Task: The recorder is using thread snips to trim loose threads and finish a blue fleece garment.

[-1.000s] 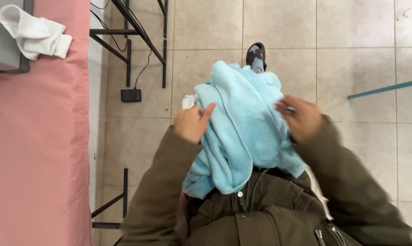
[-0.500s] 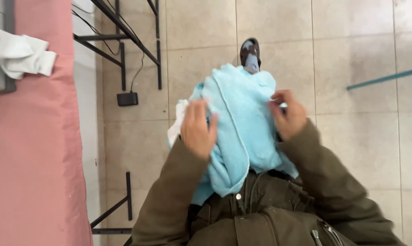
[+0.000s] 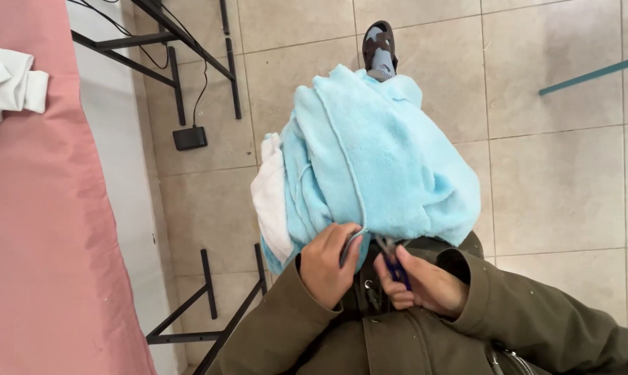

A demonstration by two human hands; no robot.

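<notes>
A big fluffy light blue garment [image 3: 369, 160] hangs in the middle, over the person's front, and 1 white cloth [image 3: 269, 201] peeks out along its edge at 9 o'clock. At 6 o'clock of the blue garment, 2 hands meet at its bottom edge. The left hand [image 3: 330, 265] has its fingers curled tight around the hem, pinching a thin seam there. The right hand [image 3: 423, 283] sits just beside it, touching the hem too, with its fingers closed around a small dark blue thing [image 3: 396, 267] that is too hidden to name. Both arms wear olive green sleeves [image 3: 529, 319]. At 12 o'clock, 1 foot in a dark sandal [image 3: 380, 43] with a blue sock pokes out past the top edge of the garment. The tan tiled floor [image 3: 557, 180] is wide open from 1 to 4 o'clock, with only 1 thin teal bar [image 3: 591, 73] at 2 o'clock. At 9 o'clock a pink table cover [image 3: 43, 229] fills the side, with 1 folded white cloth [image 3: 9, 83] on it at 10 o'clock. Between the table and the garment stand black metal legs [image 3: 182, 62], with 1 small black box [image 3: 190, 137] on a wire on the floor.
</notes>
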